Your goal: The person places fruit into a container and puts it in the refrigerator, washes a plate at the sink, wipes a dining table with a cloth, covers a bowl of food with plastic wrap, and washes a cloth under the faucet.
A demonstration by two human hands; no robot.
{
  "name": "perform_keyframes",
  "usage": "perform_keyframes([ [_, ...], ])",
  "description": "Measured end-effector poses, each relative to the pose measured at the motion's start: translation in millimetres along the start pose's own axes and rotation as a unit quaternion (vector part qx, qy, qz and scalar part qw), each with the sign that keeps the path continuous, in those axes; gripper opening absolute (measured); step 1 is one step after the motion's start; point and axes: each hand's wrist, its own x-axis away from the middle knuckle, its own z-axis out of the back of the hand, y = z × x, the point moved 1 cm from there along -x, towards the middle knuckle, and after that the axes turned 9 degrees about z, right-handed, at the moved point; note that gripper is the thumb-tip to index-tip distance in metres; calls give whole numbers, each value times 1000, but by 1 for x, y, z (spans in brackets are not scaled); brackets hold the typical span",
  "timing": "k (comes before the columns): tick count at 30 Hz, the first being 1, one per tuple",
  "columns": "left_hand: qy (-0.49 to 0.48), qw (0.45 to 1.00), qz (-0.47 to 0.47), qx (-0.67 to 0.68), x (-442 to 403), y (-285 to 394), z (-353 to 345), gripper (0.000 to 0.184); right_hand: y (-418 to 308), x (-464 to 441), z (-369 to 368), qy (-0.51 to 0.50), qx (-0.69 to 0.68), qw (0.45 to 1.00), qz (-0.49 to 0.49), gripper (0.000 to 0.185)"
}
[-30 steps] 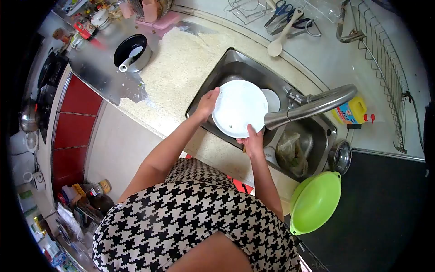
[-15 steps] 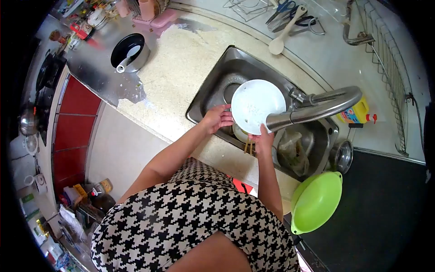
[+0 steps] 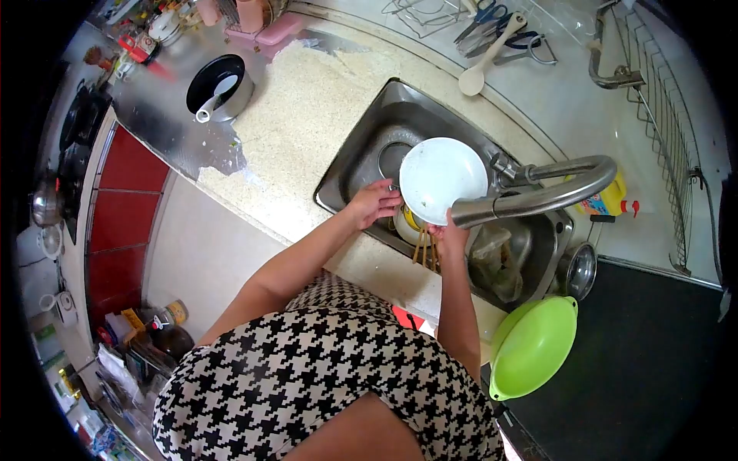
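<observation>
A white plate [image 3: 442,175] is held tilted over the steel sink [image 3: 350,165], beneath the end of the curved faucet [image 3: 530,206]. My right hand [image 3: 450,233] grips its near rim, partly hidden by the faucet. At the plate's left edge is my left hand [image 3: 375,203], fingers stretched out and apart; whether the fingertips touch the rim I cannot tell. Small dark specks show on the plate's near part. Below it in the sink sits a dish with a yellow band [image 3: 410,220], largely covered, and several chopsticks [image 3: 422,247] stick out toward me.
A clear plastic bag [image 3: 498,265] lies in the sink's right part. Right of the sink are a green basin [image 3: 536,347], a metal bowl [image 3: 580,270] and a yellow bottle [image 3: 613,196]. A pot [image 3: 240,96] stands on the left counter; a wooden spoon [image 3: 492,58] lies behind the sink.
The plate has shifted slightly right and down in view. My left fingers have spread and loosened at its edge, while my right hand keeps its grip. More of the chopsticks and yellow-banded dish shows.
</observation>
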Motion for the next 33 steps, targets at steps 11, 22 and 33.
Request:
perform_keyframes([
  [11, 57, 997, 2, -45, 37, -3, 21, 38, 8, -20, 16, 46, 55, 997, 19, 24],
  [22, 77, 993, -35, -86, 72, 6, 32, 31, 12, -33, 40, 18, 169, 979, 109, 32],
  [33, 83, 989, -51, -110, 70, 0, 32, 30, -62, -3, -24, -30, 408, 827, 386, 36],
])
